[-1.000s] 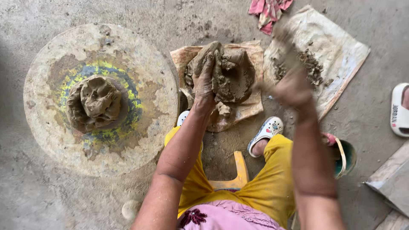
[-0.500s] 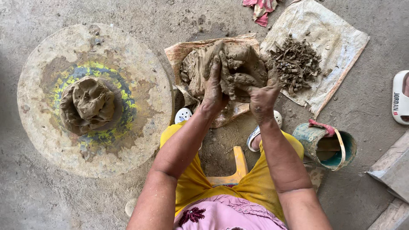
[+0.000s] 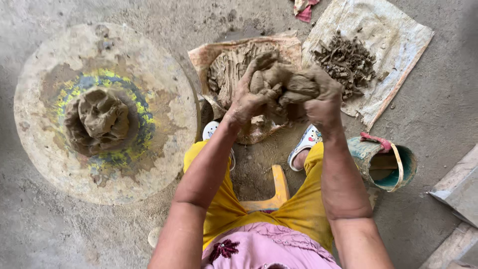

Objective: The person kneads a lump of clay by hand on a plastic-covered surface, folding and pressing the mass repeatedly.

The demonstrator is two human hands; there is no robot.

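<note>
While both arms reach forward from a seated position, the left hand (image 3: 247, 99) and the right hand (image 3: 323, 102) are closed together around a wet grey-brown lump of clay (image 3: 281, 87), each hand curled tight against one side of it with the fingers pressed into the mass. The lump is lifted off the ground and sits between the palms, just above a clay-smeared tan sack cloth (image 3: 219, 55) spread on the grey concrete floor (image 3: 438, 114); more soft clay (image 3: 226, 74) lies flattened on that cloth behind the hands. To the right, a pale woven sack sheet (image 3: 398, 35) carries a heap of dry, crumbly clay pieces (image 3: 346, 62). On the left lies a large round stone potter's wheel (image 3: 40, 134), ringed with faded yellow and blue paint, and a second folded mound of clay (image 3: 99, 119) rests at its centre, well apart from the hands. Near the right forearm stands a small teal bucket (image 3: 386, 167) with a pink rag on its rim. Below the hands are yellow trousers (image 3: 303, 214), white patterned sandals (image 3: 306, 144) and a small yellow stool (image 3: 276, 192).
</note>
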